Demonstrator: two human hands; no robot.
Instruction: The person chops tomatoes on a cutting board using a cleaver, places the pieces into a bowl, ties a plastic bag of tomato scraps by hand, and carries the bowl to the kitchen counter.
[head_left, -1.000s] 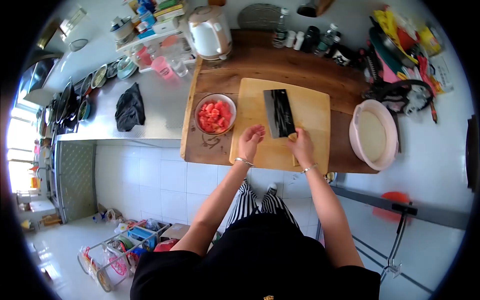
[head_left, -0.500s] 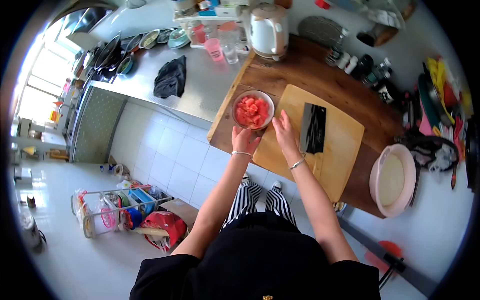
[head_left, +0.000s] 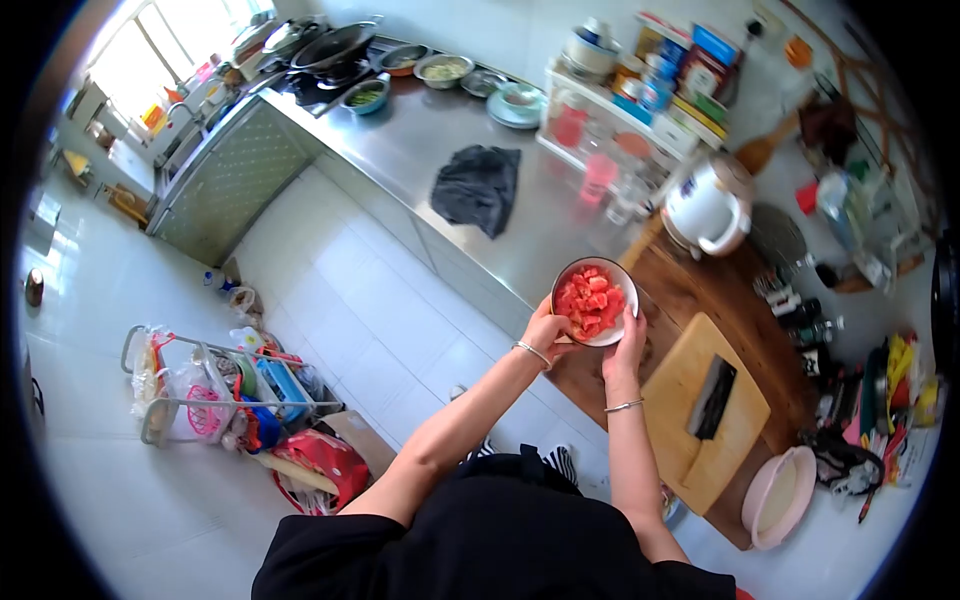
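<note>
A round bowl of red chopped pieces (head_left: 590, 300) is held between my two hands, near the left edge of the wooden table (head_left: 766, 350). My left hand (head_left: 549, 328) wraps the bowl's near-left side, the thumb at the rim. On the right side my right hand (head_left: 627, 348) grips the wall. To the right, a cleaver with a dark blade (head_left: 712, 398) lies on the wooden cutting board (head_left: 690, 440), touched by neither hand.
A steel counter (head_left: 400, 150) holds a dark cloth (head_left: 477, 190), bowls and pans. A white kettle (head_left: 708, 203) and a shelf rack (head_left: 610, 130) stand beyond the bowl. A pink basin (head_left: 780, 497) sits at right; a wire rack (head_left: 230, 390) stands on the floor left.
The right hand let go of the cleaver. Both hands took hold of the bowl and lifted it. The view has turned left, toward the steel counter.
</note>
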